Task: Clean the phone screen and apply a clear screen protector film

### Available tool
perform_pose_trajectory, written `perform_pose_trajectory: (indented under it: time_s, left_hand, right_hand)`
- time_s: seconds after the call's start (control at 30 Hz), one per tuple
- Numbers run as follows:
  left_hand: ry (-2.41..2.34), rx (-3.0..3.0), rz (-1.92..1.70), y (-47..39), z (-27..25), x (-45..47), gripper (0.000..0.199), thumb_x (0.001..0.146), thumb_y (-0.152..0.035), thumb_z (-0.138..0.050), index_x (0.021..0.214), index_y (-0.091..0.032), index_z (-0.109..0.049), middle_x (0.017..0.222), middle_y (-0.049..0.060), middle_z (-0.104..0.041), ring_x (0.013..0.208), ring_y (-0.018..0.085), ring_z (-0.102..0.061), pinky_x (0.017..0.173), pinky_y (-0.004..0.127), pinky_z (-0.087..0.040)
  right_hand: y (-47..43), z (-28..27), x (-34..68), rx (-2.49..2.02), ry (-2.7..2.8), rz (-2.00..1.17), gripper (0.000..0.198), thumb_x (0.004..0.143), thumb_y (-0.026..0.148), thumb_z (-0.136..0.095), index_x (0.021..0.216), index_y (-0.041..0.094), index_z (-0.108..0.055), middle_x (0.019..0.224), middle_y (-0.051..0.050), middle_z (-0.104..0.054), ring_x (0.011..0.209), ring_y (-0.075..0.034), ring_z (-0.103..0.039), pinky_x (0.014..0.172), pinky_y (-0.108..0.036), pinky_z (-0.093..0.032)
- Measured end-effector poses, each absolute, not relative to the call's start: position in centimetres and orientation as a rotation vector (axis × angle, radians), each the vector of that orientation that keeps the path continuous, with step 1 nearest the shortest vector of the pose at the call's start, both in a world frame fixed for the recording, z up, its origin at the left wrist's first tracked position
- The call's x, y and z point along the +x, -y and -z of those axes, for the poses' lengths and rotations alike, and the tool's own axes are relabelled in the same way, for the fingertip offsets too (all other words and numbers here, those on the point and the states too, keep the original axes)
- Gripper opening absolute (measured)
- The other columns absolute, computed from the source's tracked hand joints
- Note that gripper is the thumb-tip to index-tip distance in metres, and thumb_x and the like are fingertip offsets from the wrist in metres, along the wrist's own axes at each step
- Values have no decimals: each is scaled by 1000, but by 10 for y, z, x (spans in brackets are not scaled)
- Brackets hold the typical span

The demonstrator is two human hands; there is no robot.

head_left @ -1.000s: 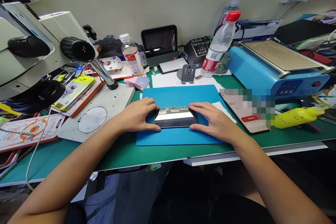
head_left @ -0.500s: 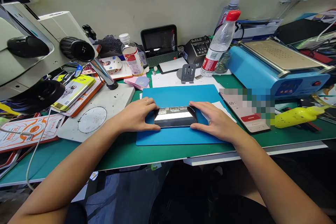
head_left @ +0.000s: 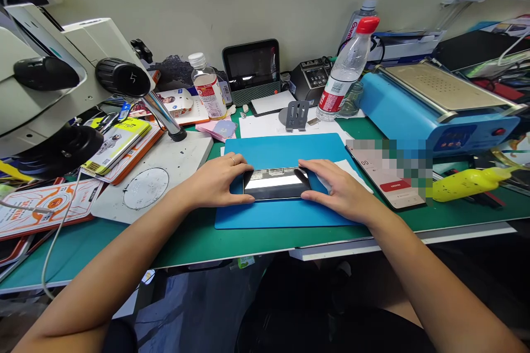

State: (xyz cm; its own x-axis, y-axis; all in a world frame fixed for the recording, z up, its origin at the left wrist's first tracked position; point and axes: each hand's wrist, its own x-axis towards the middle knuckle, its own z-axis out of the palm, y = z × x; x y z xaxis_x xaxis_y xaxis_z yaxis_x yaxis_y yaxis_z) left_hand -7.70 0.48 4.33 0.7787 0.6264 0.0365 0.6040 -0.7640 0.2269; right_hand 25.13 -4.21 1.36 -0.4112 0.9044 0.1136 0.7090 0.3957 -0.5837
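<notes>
A dark smartphone [head_left: 276,184] lies lengthwise over the blue mat [head_left: 285,218], its glossy face up and mirroring bright light. My left hand [head_left: 227,181] grips its left end, thumb along the near edge and fingers at the far edge; a ring shows on one finger. At the opposite end my right hand [head_left: 333,186] holds it the same way, thumb near and fingertips far. Whether the phone touches the mat or is slightly raised I cannot tell. A second phone [head_left: 389,176], its screen lit, rests right of my right hand.
A microscope [head_left: 83,77] on a white base [head_left: 186,162] stands at left beside stacked boxes [head_left: 118,146]. Behind the mat are a phone stand [head_left: 297,116], a red-capped bottle [head_left: 343,74] and a small display [head_left: 251,66]. To the right sit a blue heating machine [head_left: 414,105] and a yellow squeeze bottle [head_left: 467,183].
Almost nothing differs. My left hand has shifted very slightly to the right along the phone; both hands keep their hold at its ends.
</notes>
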Motion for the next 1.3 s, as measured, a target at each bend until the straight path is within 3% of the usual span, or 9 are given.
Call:
perform_pose_trajectory:
  time_s: [0.33,0.57,0.73,0.83,0.97,1.17,1.3]
  left_hand:
    - [-984,2710,-170,-4,-43,-75,64,89,-60,-66,135,-16,-57,125,14,-62,112,30,-61,96,44,-53]
    - [-960,2629,-310,-2,-43,-75,56,86,-51,-74,126,-19,-51,119,10,-64,104,26,-63,90,39,-53]
    - [-832,2639,-520,0,-45,-75,30,94,-38,-67,113,-20,-54,102,5,-66,90,20,-61,79,33,-50]
    - [-694,2647,-664,2,-47,-74,10,100,-30,-59,103,-21,-57,93,4,-66,85,17,-59,77,31,-49]
    - [-556,2727,-828,7,-49,-70,3,100,-19,-58,97,-21,-59,88,4,-68,80,16,-60,73,30,-49]
    - [-363,3023,-1194,11,-50,-72,11,91,-15,-64,99,-23,-63,85,3,-72,72,16,-64,65,31,-53]
    - [-254,3129,-1333,10,-47,-75,16,90,-14,-63,99,-27,-67,84,1,-74,75,16,-70,63,29,-57]
  right_hand:
    - [41,-13,249,-1384,2258,-596,72,95,60,-59,154,21,-48,151,-16,-57,141,-36,-52,115,-59,-46]
    - [46,-8,248,-1160,2283,-285,66,98,41,-64,158,26,-42,143,-16,-54,131,-33,-59,108,-50,-55]
    - [47,-6,246,-1002,2295,-56,71,97,30,-66,161,26,-36,132,-16,-52,120,-30,-62,100,-47,-60]
    - [51,-9,244,-996,2299,1,63,97,28,-65,156,26,-44,127,-15,-53,112,-29,-64,93,-46,-62]
    - [58,-20,244,-1047,2292,-116,48,96,37,-66,142,26,-57,127,-14,-59,110,-30,-66,92,-48,-61]
    - [59,-52,236,-1079,2257,-509,46,90,57,-70,124,27,-66,124,-11,-72,119,-33,-65,100,-49,-55]
    - [53,-64,225,-1128,2326,-617,51,88,58,-71,127,26,-67,130,-11,-72,123,-33,-64,100,-47,-55]
